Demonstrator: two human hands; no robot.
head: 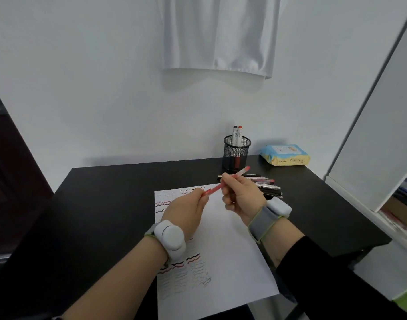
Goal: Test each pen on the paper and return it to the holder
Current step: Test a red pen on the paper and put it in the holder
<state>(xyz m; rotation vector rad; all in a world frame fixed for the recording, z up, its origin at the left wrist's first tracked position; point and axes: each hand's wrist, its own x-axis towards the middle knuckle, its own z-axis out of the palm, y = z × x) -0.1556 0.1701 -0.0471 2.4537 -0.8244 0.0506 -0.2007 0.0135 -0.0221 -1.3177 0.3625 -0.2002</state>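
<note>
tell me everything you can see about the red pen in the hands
The red pen is slim, with a translucent red barrel that looks like plastic. It is held tilted above the paper, its upper end pointing toward the mesh holder. The right hand grips the middle of the pen; the left hand pinches its lower end, hiding the tip. Whether it is capped cannot be told.

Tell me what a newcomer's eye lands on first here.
First, the red pen held at both ends above the middle of the desk, by the left hand and the right hand. Under them lies the white paper, its left side covered in red and black squiggles. Behind, at the desk's back edge, the black mesh holder carries two markers, with a row of loose pens lying in front of it.
</note>
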